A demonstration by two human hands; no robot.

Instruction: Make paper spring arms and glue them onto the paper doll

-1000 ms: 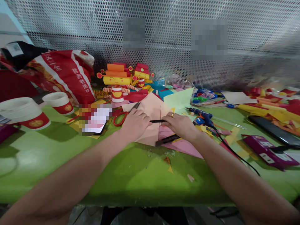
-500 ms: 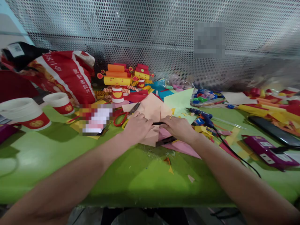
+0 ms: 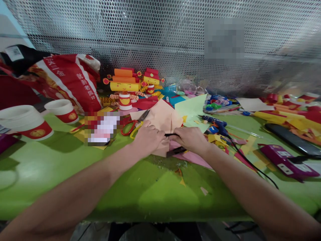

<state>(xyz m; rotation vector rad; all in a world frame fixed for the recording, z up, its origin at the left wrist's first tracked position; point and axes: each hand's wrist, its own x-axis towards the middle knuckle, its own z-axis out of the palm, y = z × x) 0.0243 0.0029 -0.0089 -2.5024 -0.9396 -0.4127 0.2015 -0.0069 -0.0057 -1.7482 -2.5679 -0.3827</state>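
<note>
Peach paper (image 3: 164, 115) lies at the middle of the green table, with pink paper (image 3: 198, 160) partly under it. My left hand (image 3: 147, 139) rests on the peach paper, fingers bent, its fingertips at the left end of a thin black strip (image 3: 171, 135). The strip's other end is in the closed fingers of my right hand (image 3: 192, 139). Below the strip lies a dark tool (image 3: 175, 151), whose kind I cannot tell. Red-handled scissors (image 3: 129, 127) are left of my left hand.
Paper cups (image 3: 61, 112), a phone (image 3: 104, 129) and a red bag (image 3: 72, 80) are at the left. Two paper figures (image 3: 125, 87) stand behind. A blue glue gun (image 3: 215, 123), paper scraps, a black case (image 3: 292, 140) and a purple box (image 3: 286, 162) are at the right.
My right hand has shifted slightly, its fingers now more curled around the black strip's end. My left hand has barely moved.
</note>
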